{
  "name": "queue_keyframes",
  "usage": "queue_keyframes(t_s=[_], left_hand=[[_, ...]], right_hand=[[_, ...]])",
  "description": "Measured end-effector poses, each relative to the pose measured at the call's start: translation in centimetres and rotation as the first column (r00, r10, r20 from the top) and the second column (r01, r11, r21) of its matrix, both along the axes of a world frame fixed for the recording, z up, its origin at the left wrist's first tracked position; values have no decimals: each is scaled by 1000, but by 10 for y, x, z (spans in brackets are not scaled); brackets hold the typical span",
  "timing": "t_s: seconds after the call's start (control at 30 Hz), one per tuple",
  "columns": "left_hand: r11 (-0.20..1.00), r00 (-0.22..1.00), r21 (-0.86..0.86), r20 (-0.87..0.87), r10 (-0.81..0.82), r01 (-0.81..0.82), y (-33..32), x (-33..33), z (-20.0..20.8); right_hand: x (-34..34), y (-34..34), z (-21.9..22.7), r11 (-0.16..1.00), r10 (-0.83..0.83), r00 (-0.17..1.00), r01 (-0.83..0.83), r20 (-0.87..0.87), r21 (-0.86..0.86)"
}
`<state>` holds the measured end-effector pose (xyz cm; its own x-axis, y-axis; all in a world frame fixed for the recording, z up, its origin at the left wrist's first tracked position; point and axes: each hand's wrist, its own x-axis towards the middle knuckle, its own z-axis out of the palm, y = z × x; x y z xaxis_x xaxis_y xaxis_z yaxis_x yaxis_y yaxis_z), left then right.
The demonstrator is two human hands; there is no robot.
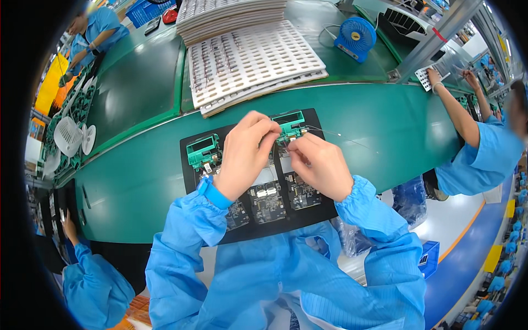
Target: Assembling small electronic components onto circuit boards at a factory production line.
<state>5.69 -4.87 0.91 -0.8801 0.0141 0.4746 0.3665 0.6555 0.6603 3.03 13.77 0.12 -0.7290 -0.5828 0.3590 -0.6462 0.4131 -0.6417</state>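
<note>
A black tray (pixel 236 235) lies in front of me, holding several dark circuit boards (pixel 269 208) with green plastic frames. Over the far right frame (pixel 290 122) my two hands come close together. My left hand (pixel 246 153), with a blue wrist strap (pixel 214 192), is closed in a pinch at that frame's left side. Just below it, my right hand (pixel 322 165) pinches at the lower edge, where connectors show. What either set of fingertips holds is too small to make out. A thin pale wire (pixel 338 134) runs off to the right. Another green frame (pixel 203 149) sits at the tray's left.
Beyond the tray, white slotted trays (pixel 258 66) are stacked high, some slots filled with small parts. A blue fan (pixel 356 37) stands right of them. White plastic housings (pixel 69 136) lie at far left. Co-workers sit at left and right; one hand (pixel 434 77) holds a white sheet.
</note>
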Motion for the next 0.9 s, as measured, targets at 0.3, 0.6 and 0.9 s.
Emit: queue_keyframes(t_s=[0.3,0.6,0.9], left_hand=[[996,999,-89,39,29,-25,10,-8,-9],[978,999,-208,-40,2,-11,15,1,-20],[855,990,-509,-138,34,-101,8,13,-18]], right_hand=[[-8,4,-13,998,-62,997,63,55,-13],[-12,12,-17,996,-47,984,59,174,-68],[-19,26,-9,960,238,390,42,889,-275]])
